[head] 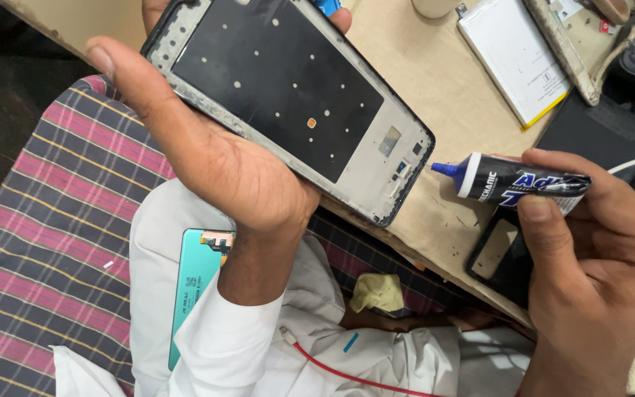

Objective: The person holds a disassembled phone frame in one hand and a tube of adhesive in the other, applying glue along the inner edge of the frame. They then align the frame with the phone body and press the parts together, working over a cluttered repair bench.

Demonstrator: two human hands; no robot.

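Observation:
My left hand (218, 158) holds a bare phone frame (288, 95), a black panel with a grey metal border, tilted over my lap. My thumb lies along its left edge and my fingers wrap behind it. My right hand (593, 272) grips a black tube of adhesive (519, 184) with a white collar and a blue nozzle. The nozzle tip sits just right of the frame's lower right corner, very close to it; I cannot tell whether they touch.
A teal phone back cover (194, 283) rests on my white-clothed lap, near a red cable (347, 373) and a yellow cloth (378, 292). On the beige worktable (435, 81) lie a white flat battery (512, 55) and dark phone parts (501, 254). A plaid cloth (53, 242) is at left.

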